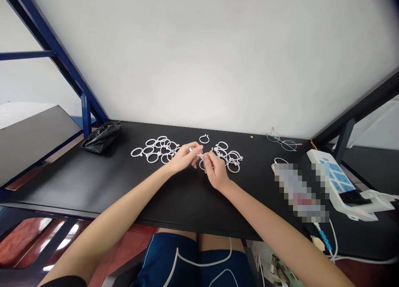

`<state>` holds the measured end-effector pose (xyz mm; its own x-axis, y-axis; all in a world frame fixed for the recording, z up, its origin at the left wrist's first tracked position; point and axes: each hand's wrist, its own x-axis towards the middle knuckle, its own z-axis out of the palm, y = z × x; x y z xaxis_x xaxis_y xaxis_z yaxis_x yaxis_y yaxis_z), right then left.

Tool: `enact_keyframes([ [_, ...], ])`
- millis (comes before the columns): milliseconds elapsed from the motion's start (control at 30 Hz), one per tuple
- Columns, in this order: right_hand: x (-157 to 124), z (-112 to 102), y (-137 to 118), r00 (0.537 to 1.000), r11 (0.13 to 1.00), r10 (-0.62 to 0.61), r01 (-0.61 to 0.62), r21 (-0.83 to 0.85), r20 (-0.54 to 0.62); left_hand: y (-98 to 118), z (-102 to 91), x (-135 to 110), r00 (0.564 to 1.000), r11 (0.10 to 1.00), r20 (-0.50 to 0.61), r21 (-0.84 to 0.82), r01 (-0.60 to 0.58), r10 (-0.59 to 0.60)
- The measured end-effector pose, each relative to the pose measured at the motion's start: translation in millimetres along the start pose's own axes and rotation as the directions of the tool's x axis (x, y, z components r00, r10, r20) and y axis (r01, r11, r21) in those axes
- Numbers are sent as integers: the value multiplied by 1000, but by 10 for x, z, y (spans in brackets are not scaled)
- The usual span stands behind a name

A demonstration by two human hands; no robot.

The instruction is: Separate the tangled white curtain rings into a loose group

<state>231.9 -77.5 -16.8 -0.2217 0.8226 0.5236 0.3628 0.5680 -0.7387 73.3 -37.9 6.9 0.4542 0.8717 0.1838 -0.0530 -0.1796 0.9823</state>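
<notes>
Black table (102,174) below a white wall (199,58). Your left hand (183,157) and right hand (216,170) are close together, fingers pinched on a white plastic split ring (199,155) just above the table. More rings (152,157) lie in loose clusters either side. They look light, stiff but springy, perhaps slippery; take hold on the thin band beside the split.

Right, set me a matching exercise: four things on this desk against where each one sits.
Things
1. black plastic bag
2. eyeglasses
3. power strip
4. lone white ring

Places
A. right end of the desk
B. between the left ring cluster and the right ring cluster
C. far left corner of the desk
D. far edge, right of centre

Pairs: 1-C, 2-D, 3-A, 4-B
</notes>
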Motion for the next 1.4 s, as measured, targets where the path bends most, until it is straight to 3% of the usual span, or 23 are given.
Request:
enact_keyframes([
  [333,-13,3,27,999,1000,14,-15,-7,-49,-27,77,-72,995,982,-69,180,-61,75],
  [867,-63,53,-60,992,1000,9,-13,-27,-129,-51,248,-153,960,967,-211,212,-140,185],
  [1100,-101,90,-55,991,996,49,-38,86,-126,-21,246,-171,958,953,-208,269,-141,200],
  [1400,-101,109,-27,990,995,64,-53,87,-126,-11,225,-160,963,948,-184,286,-138,196],
])
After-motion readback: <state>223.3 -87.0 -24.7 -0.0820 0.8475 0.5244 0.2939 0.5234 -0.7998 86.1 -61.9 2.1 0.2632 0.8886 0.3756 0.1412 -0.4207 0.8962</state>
